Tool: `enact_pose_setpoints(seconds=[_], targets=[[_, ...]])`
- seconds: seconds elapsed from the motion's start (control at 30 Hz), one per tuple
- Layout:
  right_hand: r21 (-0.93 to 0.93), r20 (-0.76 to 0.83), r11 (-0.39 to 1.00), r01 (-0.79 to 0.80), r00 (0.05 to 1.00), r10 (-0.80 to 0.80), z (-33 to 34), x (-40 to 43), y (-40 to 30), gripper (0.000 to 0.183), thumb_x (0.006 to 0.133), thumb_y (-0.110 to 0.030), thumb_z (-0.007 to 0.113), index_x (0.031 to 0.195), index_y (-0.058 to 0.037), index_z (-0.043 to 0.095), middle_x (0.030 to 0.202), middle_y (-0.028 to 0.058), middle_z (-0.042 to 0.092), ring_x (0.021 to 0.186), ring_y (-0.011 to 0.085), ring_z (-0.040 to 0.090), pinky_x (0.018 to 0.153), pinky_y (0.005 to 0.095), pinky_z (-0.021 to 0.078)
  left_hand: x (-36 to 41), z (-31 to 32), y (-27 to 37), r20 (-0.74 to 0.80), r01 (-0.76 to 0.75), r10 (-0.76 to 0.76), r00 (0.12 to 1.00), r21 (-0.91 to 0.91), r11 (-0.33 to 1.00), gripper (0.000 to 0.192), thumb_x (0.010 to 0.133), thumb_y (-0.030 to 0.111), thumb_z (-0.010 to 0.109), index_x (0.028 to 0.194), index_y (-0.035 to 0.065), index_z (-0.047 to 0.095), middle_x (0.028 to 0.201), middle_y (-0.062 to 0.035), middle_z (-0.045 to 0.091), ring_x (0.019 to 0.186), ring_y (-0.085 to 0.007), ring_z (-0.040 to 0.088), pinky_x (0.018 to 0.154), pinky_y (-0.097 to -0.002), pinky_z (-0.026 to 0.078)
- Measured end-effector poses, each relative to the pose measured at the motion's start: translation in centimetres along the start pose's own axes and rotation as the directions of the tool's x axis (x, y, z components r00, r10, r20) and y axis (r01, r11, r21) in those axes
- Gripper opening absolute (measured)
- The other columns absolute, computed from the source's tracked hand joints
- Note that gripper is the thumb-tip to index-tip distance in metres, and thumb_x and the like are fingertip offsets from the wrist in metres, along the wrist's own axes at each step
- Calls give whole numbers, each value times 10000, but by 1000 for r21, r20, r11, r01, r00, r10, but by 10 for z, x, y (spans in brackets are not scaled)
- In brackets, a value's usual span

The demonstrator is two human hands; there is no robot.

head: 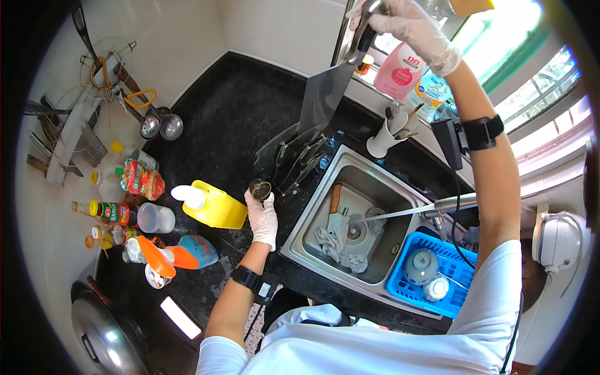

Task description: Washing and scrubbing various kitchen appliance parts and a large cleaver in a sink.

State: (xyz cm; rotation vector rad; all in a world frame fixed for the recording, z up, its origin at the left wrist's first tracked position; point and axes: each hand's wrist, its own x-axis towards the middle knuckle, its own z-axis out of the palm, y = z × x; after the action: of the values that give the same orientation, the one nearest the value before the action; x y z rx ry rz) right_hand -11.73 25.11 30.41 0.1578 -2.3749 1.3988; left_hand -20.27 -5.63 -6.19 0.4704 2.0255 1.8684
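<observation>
My right hand [408, 28], in a pale see-through glove, is raised at the top and grips a black-and-steel handle [363, 42]. From the handle a broad, flat grey blade [328, 93], like a cleaver's, slants down over the counter. Its lower end meets or overlaps a dark, partly see-through piece with metal strips [300, 161], whose kind I cannot tell. My left hand [261, 220], gloved too, holds a dark round piece with a brass-coloured ring [260, 189] just above the counter, beside a yellow pump bottle [215, 206]. Whether the round piece joins the see-through one is unclear.
Water runs from the faucet [454, 202] into the steel sink [293, 243], where a wooden-handled knife [335, 199] and wet cloths [335, 243] lie. A blue basket [398, 276] holds bowls. A spray bottle [194, 253], lit phone [180, 318] and utensil holder [377, 143] stand around.
</observation>
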Motion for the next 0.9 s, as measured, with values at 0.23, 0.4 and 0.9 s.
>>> enact_pose_setpoints(seconds=[0.23, 0.4, 0.9], targets=[[27, -51, 999, 35, 998, -34, 3, 6, -28, 229, 826, -178, 674, 959, -15, 586, 901, 55, 647, 803, 125, 612, 735, 247, 486, 0, -3, -2, 4, -2, 2, 1000, -36, 999, 386, 887, 45, 568, 1235, 40, 400, 1179, -98, 530, 1102, -205, 494, 988, -298, 337], [35, -35, 999, 30, 999, -28, 21, 3, -6, 203, 839, -155, 642, 984, -22, 589, 914, 43, 643, 808, 107, 592, 729, 231, 466, 0, -1, 1, 26, 17, -14, 1000, -128, 992, 410, 880, 29, 567, 1250, 39, 390, 1207, -102, 511, 1133, -202, 478, 1008, -293, 319], [-96, -45, 959, -267, 963, 264, 80, -37, 108, 175, 868, -2, 507, 1035, -40, 544, 986, 59, 624, 987, 163, 571, 931, 286, 412, 6, -1, -12, -14, -30, 29, 999, -51, 998, 411, 873, 17, 581, 1251, 36, 422, 1163, -80, 538, 1039, -181, 507, 967, -304, 357]])
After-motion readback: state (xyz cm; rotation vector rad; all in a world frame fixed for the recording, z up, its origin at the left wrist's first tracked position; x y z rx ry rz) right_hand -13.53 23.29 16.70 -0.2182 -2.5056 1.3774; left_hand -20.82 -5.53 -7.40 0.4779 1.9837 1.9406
